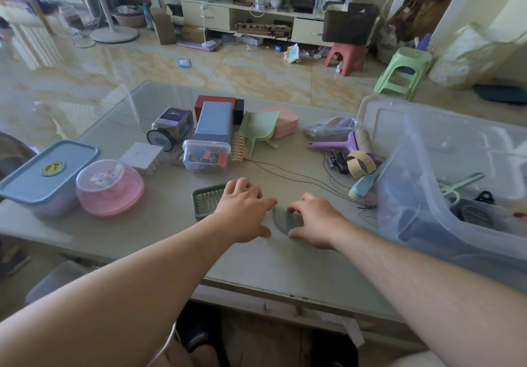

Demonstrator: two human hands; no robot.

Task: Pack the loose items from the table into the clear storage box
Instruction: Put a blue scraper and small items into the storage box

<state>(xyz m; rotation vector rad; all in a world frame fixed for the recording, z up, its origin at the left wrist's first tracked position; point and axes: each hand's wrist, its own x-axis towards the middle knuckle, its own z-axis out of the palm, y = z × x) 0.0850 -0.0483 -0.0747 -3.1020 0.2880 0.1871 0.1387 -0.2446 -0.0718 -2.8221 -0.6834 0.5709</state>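
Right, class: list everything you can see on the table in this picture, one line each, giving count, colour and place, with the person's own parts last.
Clear storage box: one, clear, right edge of table, items already inside.
Box lid: one, clear, behind the box.
Lidded container: one, blue, far left.
Domed dish: one, pink, beside the blue container.
Clip tub: one, clear, table centre.
Tall box: one, grey-blue, behind the tub.
Scoop: one, green, centre back.
Lint roller: one, purple, near the lid.
Tape roll: one, tan, by the box.
Basket: one, dark green, under the left hand.
Left hand: touches the basket.
Right hand: curled over a blurred grey thing.
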